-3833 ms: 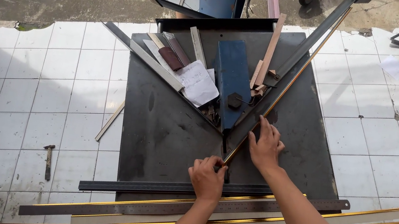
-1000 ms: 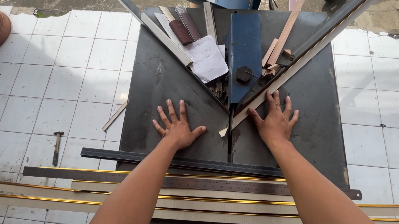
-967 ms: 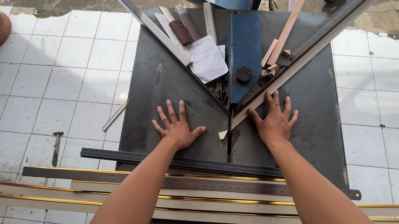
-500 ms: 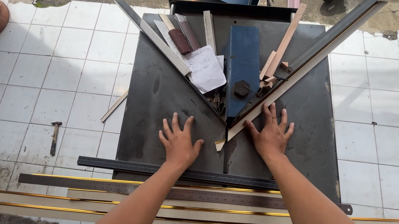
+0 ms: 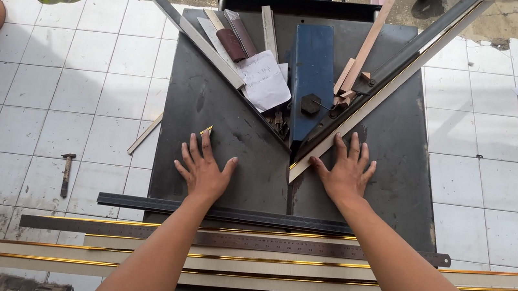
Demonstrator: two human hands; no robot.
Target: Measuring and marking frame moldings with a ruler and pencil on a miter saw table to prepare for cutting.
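Both my hands lie flat on a dark metal mitre-saw table (image 5: 396, 141). My left hand (image 5: 203, 169) has its fingers spread, its fingertips next to a small gold-edged offcut (image 5: 206, 131). My right hand (image 5: 347, 170) rests palm down, its thumb touching the cut end of a long gold-trimmed moulding strip (image 5: 387, 90) that lies along the right arm of the V-shaped fence. A slot (image 5: 289, 191) runs down the table between my hands. Neither hand grips anything.
A blue blade housing (image 5: 310, 73), paper sheets (image 5: 265, 81) and wood scraps sit inside the V. A long steel ruler (image 5: 235, 240) and several gold-edged mouldings (image 5: 257, 272) lie across the near edge. A hammer (image 5: 65, 173) and a stick (image 5: 144, 134) lie on the white floor tiles.
My left hand slid leftward across the table, away from the slot, to beside the small offcut. My right hand stayed at the moulding's end. The view moved in closer.
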